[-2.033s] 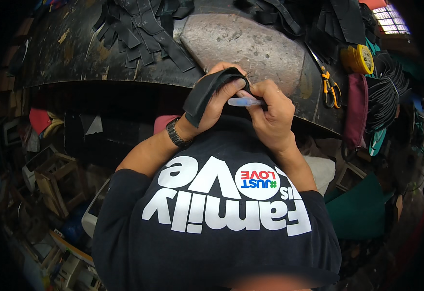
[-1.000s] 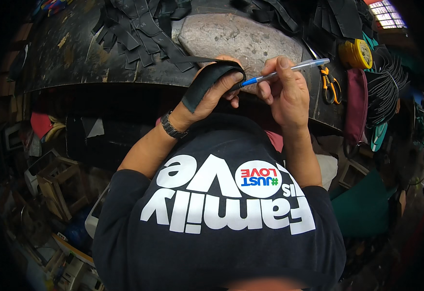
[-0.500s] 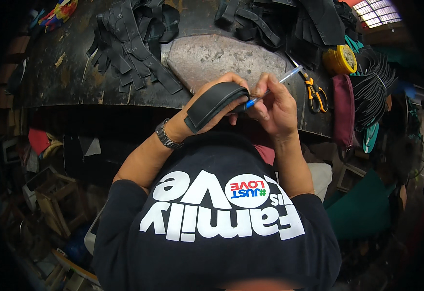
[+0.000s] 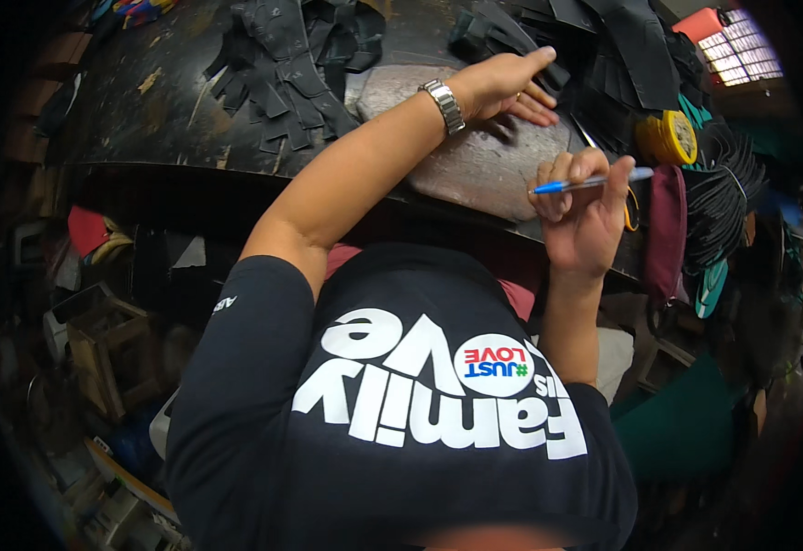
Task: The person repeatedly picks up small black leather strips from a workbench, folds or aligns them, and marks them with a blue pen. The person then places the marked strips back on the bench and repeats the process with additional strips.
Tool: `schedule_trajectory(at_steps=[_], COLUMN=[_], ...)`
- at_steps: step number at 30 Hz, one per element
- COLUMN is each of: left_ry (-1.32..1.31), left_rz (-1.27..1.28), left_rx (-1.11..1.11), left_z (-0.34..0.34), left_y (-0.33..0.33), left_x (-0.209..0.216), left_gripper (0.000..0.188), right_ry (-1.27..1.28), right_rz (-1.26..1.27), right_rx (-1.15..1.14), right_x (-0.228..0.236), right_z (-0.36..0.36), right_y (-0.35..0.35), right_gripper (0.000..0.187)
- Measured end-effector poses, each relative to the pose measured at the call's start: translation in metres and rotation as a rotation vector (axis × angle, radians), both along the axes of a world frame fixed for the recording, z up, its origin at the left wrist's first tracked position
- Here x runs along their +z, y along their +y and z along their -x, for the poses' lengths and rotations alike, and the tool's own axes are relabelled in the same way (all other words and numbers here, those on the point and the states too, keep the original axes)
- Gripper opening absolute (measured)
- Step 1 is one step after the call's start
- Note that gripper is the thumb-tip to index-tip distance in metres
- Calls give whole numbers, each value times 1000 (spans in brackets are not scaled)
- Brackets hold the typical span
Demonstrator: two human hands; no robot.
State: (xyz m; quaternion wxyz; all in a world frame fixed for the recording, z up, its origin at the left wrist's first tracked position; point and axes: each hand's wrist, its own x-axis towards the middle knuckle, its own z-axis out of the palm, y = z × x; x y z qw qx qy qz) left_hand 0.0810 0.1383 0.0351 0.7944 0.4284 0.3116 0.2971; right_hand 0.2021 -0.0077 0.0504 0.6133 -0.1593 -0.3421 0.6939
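Our hands work apart above the bench.
Our left hand reaches open-fingered, seemingly touching the stone slab; our right hand grips a blue pen.

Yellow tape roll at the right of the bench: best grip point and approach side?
Take the yellow tape roll by its outer rim, pinching across the ring, and come from above and the near side. It seems to lie roughly flat with its open centre up, so the rim is exposed. Black cut pieces crowd its far side and coiled black cord its right. The right hand holding the pen is closest.
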Motion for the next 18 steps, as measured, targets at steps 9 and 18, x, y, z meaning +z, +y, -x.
schedule_trajectory(at_steps=[9,18], left_ry=[1056,1317], left_rz=[-977,-815], left_rx=[775,874], left_z=[173,224], left_y=[-39,-39], left_x=[-17,-54], left_gripper=[40,34], right_ry=[-170,-285], right_rz=[87,192], right_rx=[-60,124], right_x=[-11,-20], right_z=[-7,60], right_y=[-11,13], right_gripper=[40,27])
